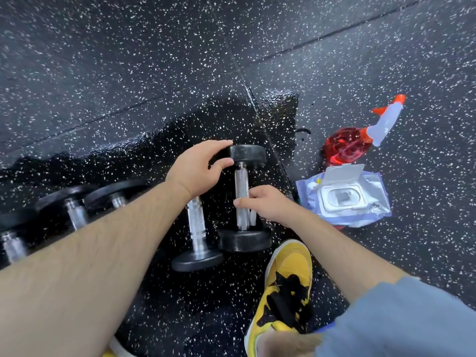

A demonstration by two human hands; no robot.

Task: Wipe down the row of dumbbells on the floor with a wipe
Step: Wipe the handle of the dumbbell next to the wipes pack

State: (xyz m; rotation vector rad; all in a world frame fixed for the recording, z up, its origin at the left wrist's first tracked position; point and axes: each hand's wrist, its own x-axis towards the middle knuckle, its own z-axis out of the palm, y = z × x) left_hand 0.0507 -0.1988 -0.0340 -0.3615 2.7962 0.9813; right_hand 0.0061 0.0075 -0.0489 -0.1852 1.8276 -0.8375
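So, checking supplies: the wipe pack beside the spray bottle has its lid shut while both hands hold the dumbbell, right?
No, the head view shows the wipe pack with lid open. It lies beside the spray bottle; left hand and right hand hold the dumbbell.

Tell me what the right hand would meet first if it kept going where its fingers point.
The metal handle of the dumbbell in front: the right hand seems to touch it now. Beyond lies the next dumbbell, depth unclear.

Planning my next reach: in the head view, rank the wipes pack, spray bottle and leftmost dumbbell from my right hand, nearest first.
1. Wipes pack, just right of the right hand.
2. Spray bottle, beyond the pack.
3. Leftmost dumbbell, at the far left edge.
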